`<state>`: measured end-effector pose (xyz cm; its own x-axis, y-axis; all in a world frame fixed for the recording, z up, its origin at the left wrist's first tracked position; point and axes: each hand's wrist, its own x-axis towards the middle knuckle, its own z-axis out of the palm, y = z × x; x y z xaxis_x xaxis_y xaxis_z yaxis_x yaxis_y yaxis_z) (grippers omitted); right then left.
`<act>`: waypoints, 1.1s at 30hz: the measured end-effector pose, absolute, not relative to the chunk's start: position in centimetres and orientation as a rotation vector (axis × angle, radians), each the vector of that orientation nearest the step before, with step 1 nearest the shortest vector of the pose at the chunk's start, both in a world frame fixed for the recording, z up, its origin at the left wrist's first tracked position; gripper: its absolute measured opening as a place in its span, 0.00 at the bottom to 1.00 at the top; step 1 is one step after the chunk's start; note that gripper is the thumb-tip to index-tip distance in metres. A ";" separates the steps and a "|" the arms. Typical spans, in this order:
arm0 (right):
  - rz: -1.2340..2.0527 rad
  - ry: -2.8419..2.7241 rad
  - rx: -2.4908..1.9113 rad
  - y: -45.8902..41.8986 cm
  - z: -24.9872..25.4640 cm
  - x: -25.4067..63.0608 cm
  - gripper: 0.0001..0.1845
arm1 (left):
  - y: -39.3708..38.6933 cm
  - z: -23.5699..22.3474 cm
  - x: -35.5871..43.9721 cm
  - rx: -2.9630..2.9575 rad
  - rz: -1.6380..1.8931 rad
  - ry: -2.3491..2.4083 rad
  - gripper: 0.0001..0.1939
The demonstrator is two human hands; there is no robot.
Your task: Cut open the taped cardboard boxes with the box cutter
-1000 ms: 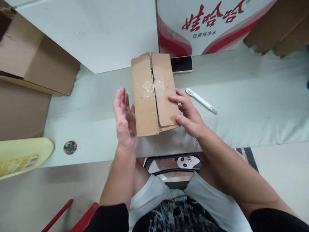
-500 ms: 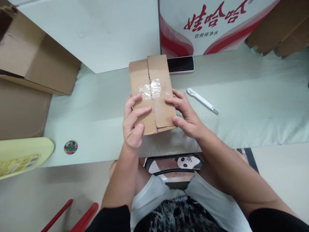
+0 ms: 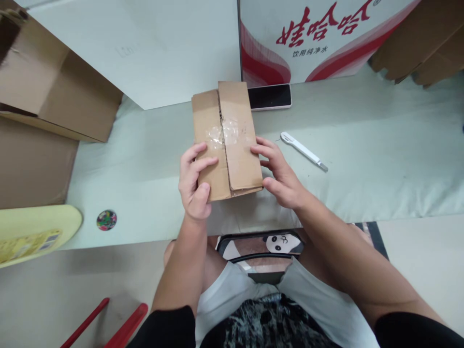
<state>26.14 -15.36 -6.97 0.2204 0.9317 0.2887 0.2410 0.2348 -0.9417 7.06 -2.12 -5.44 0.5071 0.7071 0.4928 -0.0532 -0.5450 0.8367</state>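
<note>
A small brown cardboard box (image 3: 241,164) is between my hands over the table. Its two top flaps meet along a middle seam, with clear tape (image 3: 229,131) across it; the right flap stands a little higher than the left. My left hand (image 3: 195,183) grips the box's left side, fingers and thumb resting on the top. On the other side, my right hand (image 3: 281,169) holds the right edge with its fingertips, thumb near the front corner. To the right of the box lies a white utility knife (image 3: 303,151), touched by neither hand.
A phone (image 3: 271,97) lies behind the box, by a white carton with red lettering (image 3: 319,29). Larger cardboard boxes (image 3: 79,96) stand at the left, near a yellow-green object (image 3: 39,232) and a round colourful disc (image 3: 106,220). The pale green cloth (image 3: 362,145) covers the table.
The box has shifted slightly left and turned a little, both hands with it. Its right flap now sits more raised along the seam, and the right fingers lie nearer the edge.
</note>
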 end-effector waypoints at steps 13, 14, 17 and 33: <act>0.691 -1.264 -1.305 -15.3 -6.8 26.0 0.33 | -1.9 -5.8 7.0 1.899 1.161 0.511 0.24; 0.667 -1.275 -1.314 -15.3 -6.7 26.0 0.32 | -1.9 -5.8 7.0 1.894 1.161 0.523 0.25; 0.546 -1.320 -1.374 -15.2 -6.3 26.1 0.29 | -1.9 -5.8 6.9 1.848 1.145 0.553 0.26; 0.891 -0.935 -1.534 -15.2 -8.9 27.0 0.43 | 0.6 -5.6 3.9 2.170 0.904 0.274 0.34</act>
